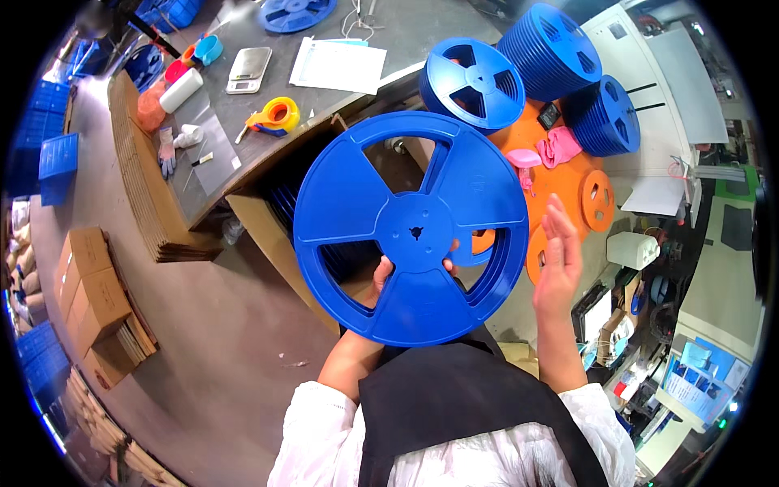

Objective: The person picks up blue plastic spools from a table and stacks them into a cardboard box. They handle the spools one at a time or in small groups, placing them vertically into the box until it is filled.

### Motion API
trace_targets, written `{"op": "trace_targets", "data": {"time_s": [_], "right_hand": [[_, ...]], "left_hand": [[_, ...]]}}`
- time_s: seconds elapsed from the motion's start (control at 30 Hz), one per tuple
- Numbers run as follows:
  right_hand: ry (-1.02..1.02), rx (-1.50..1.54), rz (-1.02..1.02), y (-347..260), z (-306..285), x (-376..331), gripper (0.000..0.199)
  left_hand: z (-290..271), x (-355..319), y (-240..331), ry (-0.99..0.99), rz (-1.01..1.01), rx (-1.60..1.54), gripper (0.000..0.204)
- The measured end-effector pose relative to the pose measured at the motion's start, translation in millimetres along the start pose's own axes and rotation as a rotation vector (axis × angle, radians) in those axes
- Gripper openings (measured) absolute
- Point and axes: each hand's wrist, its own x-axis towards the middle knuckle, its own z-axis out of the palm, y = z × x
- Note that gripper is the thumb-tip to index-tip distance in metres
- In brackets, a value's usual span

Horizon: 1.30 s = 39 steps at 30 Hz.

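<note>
A large blue plastic reel (416,215) is held up in front of my body, its spoked face turned upward. More blue rims show through its openings, so it appears to be a small stack. My left hand (381,274) supports it from underneath; its fingers show in part through the lower openings, and the rest is hidden. Beside the reel's right rim, my right hand (558,264) is raised with fingers stretched out and nothing in it. Below and left of the reel, an open cardboard box (268,243) contains more blue reels, mostly covered by the held one.
Stacks of blue reels (552,49) stand at the upper right around orange reels (598,200) and a pink cloth (560,148). The grey table (235,122) bears a tape dispenser (276,118), a scale (248,70) and papers (338,66). Cardboard boxes (97,292) stand at left.
</note>
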Motion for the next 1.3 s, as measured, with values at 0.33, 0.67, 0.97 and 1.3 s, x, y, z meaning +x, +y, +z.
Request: {"op": "trace_targets", "data": {"time_s": [0.33,0.67,0.97,1.3], "right_hand": [[0.142,0.357,0.346,36,-2,6,0.030],[0.070,0.371,0.503,67,19,-1,0.029],[0.012,0.297,0.661,104,43,-13,0.031],[-0.071,0.233,0.752,132,57,-35,0.031]], "left_hand": [[23,-7,14,0.228,0.007,-0.228,0.094],[-6,-30,32,0.169,0.089,-0.097,0.082],[24,-62,52,0.493,-0.004,0.155,0.088],[27,-108,79,0.906,0.167,0.371,0.069]]}}
